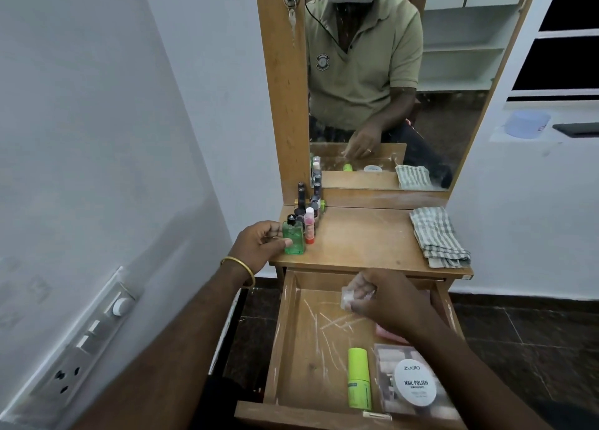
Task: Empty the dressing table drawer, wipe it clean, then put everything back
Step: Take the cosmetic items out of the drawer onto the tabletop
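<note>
Right, grips first:
Left hand [259, 246]: fingers and thumb curled round the green bottle [293, 237], thumb on its front face; gold bangle [238, 269] on the wrist.
Green bottle: upright on the front-left corner of the dressing table top [359, 245], black cap, base on the wood.
Right hand [385, 303]: over the back of the open drawer [311, 342], fingers pinching a small clear packet [348, 296] (contents blurred, can't tell what it is).
Small bottles [308, 209]: tight cluster just behind the green bottle, all upright; a pink tube with a red base stands just beside the bottle on its right.
Drawer: pulled well out below the table top, wooden floor scratched white.
Lime-green tube [359, 379]: lying flat near the drawer front, lengthwise.
Clear box [389, 377]: just right of the tube, at the drawer's front-right.
White round tub [415, 382]: on the clear box, lid reads "zudio nail polish".
Pink item [387, 332]: flat on the drawer floor, mostly hidden under the right forearm.
Checked cloth [437, 237]: folded, on the right side of the table top, well apart from both hands.
Mirror [389, 83]: behind the table top, shows the person's reflection and the cloth.
Switch panel [87, 335]: on the left wall.
</note>
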The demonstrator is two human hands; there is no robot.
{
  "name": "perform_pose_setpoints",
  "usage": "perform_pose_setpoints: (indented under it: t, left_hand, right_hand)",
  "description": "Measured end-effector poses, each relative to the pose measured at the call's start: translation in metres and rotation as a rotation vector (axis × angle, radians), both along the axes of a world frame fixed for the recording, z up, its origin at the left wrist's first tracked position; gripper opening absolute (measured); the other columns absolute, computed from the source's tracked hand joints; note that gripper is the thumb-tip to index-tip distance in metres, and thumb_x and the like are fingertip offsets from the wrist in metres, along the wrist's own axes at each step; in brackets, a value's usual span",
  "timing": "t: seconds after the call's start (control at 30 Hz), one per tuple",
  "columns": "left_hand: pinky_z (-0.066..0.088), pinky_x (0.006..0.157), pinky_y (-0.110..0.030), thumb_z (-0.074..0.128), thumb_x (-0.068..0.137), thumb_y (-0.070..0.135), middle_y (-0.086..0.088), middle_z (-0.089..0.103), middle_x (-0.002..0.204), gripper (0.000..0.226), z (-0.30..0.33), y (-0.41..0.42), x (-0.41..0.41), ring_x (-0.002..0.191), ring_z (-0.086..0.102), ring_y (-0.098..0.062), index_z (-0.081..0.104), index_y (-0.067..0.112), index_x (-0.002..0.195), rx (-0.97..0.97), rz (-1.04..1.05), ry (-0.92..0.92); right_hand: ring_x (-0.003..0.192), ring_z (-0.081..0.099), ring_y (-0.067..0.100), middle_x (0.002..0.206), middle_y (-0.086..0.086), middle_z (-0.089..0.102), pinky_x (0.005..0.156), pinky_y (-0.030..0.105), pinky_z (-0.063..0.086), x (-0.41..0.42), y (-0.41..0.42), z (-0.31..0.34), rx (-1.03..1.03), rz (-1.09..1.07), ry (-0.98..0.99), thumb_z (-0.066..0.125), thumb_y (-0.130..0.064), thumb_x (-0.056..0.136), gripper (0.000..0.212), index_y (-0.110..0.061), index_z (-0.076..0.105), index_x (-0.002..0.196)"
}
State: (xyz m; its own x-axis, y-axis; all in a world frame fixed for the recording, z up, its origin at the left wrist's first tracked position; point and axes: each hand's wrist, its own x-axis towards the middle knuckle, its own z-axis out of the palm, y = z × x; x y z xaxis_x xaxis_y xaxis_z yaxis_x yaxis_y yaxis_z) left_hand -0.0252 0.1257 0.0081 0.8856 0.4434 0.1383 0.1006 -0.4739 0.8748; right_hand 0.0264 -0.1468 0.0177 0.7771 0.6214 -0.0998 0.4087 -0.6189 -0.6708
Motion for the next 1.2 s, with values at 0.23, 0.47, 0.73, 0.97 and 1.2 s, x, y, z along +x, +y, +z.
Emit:
perform_pose_setpoints:
  t: [0.23,0.47,0.73,0.97,1.2]
  left_hand:
    - [0.053,0.065,-0.017,0.076,0.083,0.016,0.012,0.068,0.083,0.024,-0.004,0.001,0.001,0.081,0.066,-0.009,0.072,0.012,0.107,0.011,0.025,0.017]
    - [0.055,0.093,-0.032,0.088,0.070,0.020,0.001,0.066,0.122,0.066,-0.003,-0.014,-0.014,0.112,0.062,-0.013,0.060,0.012,0.129,-0.058,0.156,-0.031]
    - [0.049,0.085,-0.022,0.080,0.079,0.034,0.004,0.057,0.129,0.056,0.001,-0.056,-0.033,0.115,0.053,-0.011,0.058,0.018,0.128,0.045,0.367,-0.193]
    - [0.046,0.068,-0.008,0.072,0.087,0.018,0.006,0.065,0.094,0.013,0.008,-0.100,-0.046,0.085,0.060,-0.004,0.067,0.025,0.098,0.041,0.299,-0.346]
    - [0.051,0.084,-0.018,0.064,0.087,0.001,0.008,0.070,0.104,0.032,-0.006,-0.108,-0.052,0.094,0.064,0.001,0.069,0.021,0.112,-0.080,-0.133,-0.081]
  right_hand:
    - [0.093,0.062,0.010,0.101,-0.006,0.065,0.087,0.034,0.055,-0.011,0.007,-0.034,-0.479,0.141,0.087,0.078,-0.040,0.081,0.032,-0.026,0.063,0.106]
    - [0.106,0.064,0.018,0.120,-0.001,0.064,0.089,0.036,0.053,-0.039,0.011,-0.056,-0.677,0.104,-0.036,0.076,-0.055,0.078,0.060,-0.020,0.058,0.124]
    - [0.108,0.064,0.018,0.126,0.000,0.060,0.083,0.032,0.053,-0.049,0.014,-0.061,-0.623,0.025,-0.046,0.080,-0.050,0.075,0.066,-0.020,0.055,0.128]
    - [0.102,0.061,0.015,0.117,-0.003,0.061,0.082,0.033,0.055,-0.039,0.005,-0.049,-0.357,-0.025,0.145,0.088,-0.036,0.069,0.065,-0.023,0.051,0.120]
    - [0.081,0.066,0.011,0.096,-0.005,0.067,0.070,0.038,0.059,-0.008,-0.001,0.010,0.063,-0.028,0.130,0.090,-0.022,0.062,0.052,-0.033,0.053,0.096]
